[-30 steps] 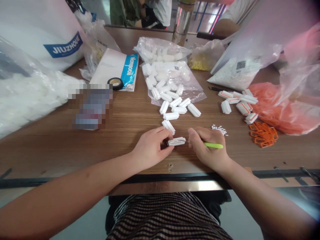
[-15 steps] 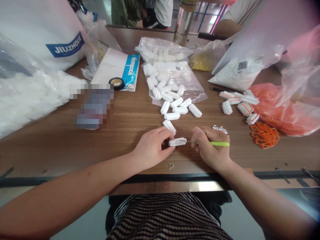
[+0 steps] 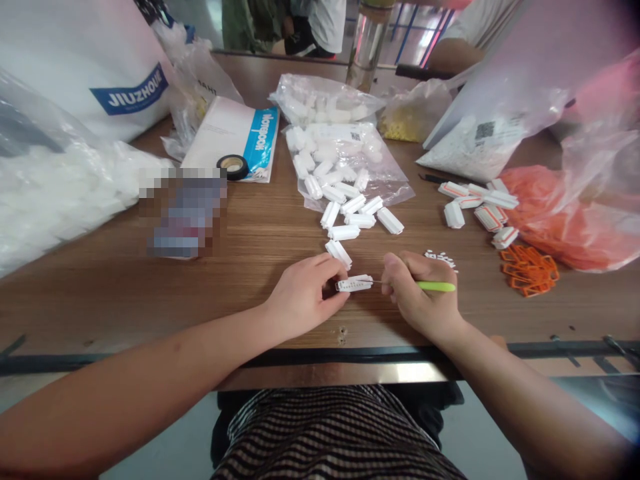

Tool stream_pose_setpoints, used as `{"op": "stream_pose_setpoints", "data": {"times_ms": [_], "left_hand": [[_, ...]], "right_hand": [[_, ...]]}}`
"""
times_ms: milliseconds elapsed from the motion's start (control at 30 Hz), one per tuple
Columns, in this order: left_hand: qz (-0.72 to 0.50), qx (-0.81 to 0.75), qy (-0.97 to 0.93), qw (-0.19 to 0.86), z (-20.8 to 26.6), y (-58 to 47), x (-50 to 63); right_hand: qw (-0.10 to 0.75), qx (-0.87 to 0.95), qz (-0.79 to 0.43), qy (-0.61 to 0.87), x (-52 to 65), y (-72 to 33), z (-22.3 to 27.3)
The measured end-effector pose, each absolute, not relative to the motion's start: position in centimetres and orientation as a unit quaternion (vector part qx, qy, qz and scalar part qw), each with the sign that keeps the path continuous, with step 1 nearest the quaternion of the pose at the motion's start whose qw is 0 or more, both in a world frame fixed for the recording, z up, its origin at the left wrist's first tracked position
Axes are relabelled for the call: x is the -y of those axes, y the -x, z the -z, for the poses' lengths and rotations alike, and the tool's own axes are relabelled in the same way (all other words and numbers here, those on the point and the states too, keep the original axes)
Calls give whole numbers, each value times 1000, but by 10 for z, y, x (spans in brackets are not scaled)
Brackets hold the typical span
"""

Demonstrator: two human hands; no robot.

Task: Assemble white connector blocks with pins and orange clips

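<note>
At the table (image 3: 250,267), we hold our left hand (image 3: 300,291) and right hand (image 3: 425,307) with fingers closed: the right grips a green pick (image 3: 436,287), the left pinches one end of a white block (image 3: 355,284) between them, at the pick's tip.

Long white block (image 3: 356,285), its upper face dotted with dark marks, near centre; just right, a green-handled tool (image 3: 436,287), thin shaft pointing left to the block
</note>
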State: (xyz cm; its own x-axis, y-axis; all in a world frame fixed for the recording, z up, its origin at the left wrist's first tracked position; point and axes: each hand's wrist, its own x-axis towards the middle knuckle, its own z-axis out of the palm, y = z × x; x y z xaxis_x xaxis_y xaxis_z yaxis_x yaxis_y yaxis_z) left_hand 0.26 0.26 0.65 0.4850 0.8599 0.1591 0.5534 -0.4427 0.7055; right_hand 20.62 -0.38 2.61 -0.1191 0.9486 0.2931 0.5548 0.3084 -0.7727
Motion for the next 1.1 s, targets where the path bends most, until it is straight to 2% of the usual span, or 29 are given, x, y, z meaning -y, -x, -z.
{"op": "stream_pose_setpoints", "data": {"times_ms": [133,400,1100], "left_hand": [[-258,-442,-805,300,-6,-3,-2],[-260,-434,-810,297,-6,-2,-3],[-266,-433,-810,293,-8,-3,-2]], "right_hand": [[377,727,-230,526,4,-204,-28],[428,690,-264,520,6,-209,-26],[363,756,-196,508,5,-202,-31]]}}
